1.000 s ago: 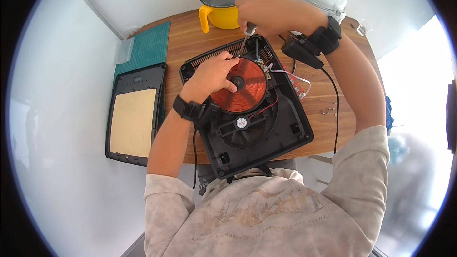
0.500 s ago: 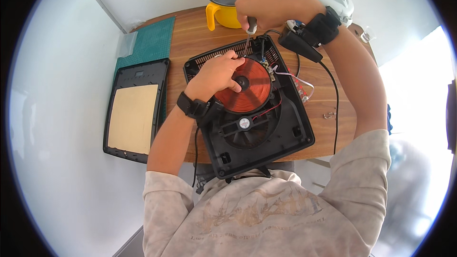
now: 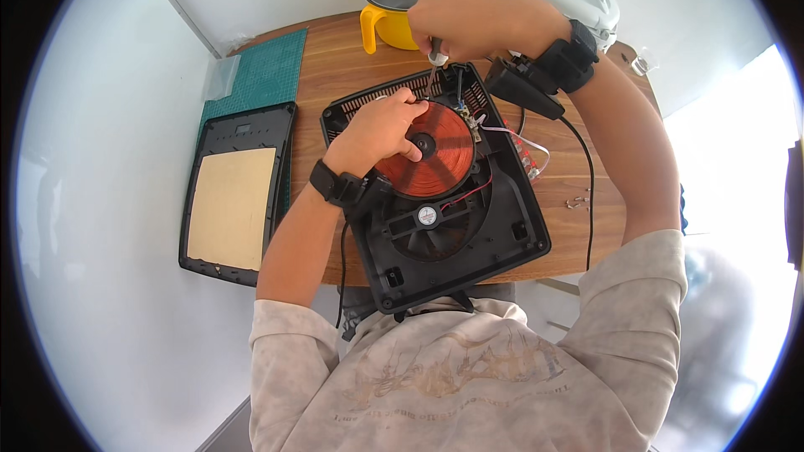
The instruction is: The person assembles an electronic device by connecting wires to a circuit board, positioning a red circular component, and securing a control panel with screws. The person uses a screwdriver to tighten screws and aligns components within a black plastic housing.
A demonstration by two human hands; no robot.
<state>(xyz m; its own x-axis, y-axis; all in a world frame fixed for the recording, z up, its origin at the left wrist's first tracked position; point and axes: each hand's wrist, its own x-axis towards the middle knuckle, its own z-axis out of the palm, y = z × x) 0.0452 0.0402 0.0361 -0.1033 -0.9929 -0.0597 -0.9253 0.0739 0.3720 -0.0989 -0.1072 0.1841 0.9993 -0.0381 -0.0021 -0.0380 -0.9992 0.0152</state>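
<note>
with the right hand (image 3: 469, 21) gripping the screwdriver (image 3: 437, 58), push gently and straight, while the left hand (image 3: 377, 132), grip hard to tell, steadies the copper coil (image 3: 448, 151).

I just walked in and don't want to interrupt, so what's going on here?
A person grips a screwdriver in the right hand, its shaft angled down to the far edge of a copper-coloured coil. The left hand lies over the coil, fingers near the screwdriver's tip. The coil sits in an open black housing on the wooden table, and a black panel with a tan sheet lies to its left.
</note>
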